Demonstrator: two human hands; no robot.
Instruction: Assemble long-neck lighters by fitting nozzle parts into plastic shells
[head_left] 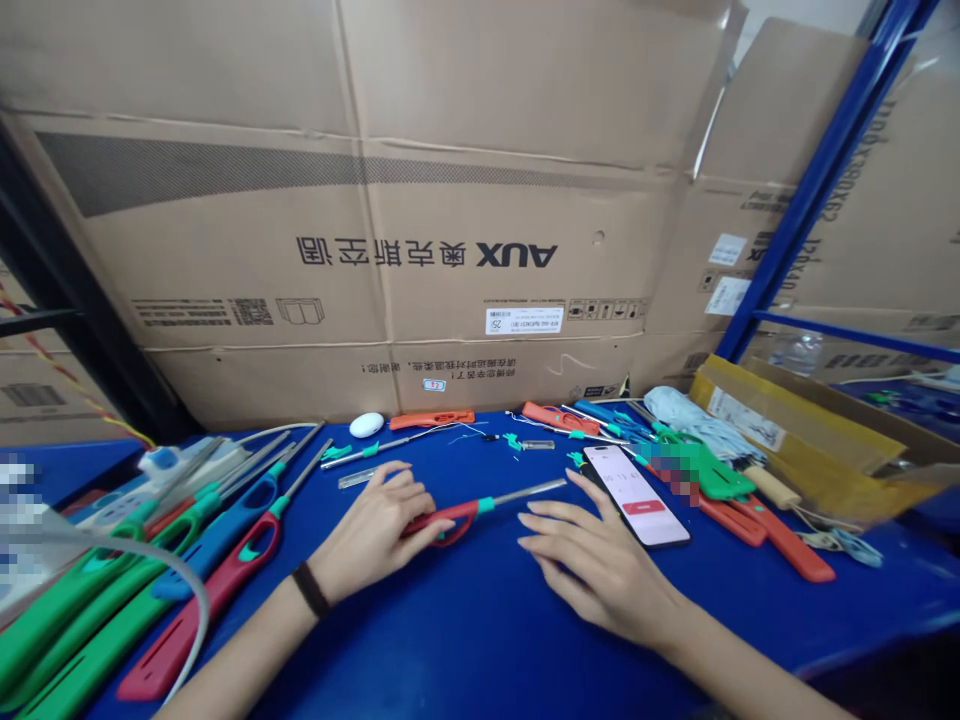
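My left hand [382,530] is closed around the red handle of a long-nosed utility lighter [466,514], low over the blue tabletop. Its metal tube points right, towards my right hand [600,575]. That hand is open, its fingers stretched out and apart near the tube's tip, and holds nothing. Just beyond my left hand lies a small clear plastic piece [355,480]. A smartphone [641,505] with a lit screen lies right beside my right hand. Behind, there are a loose metal tube with a green end [360,455] and an orange lighter casing [431,419].
Several assembled lighters [206,610] in green, blue and red lie at the left under a grey cable. Orange and green casings [784,535] and a pale blue cloth [697,415] are at the right, near an open cardboard box [806,445]. Large cardboard [420,180] stands behind.
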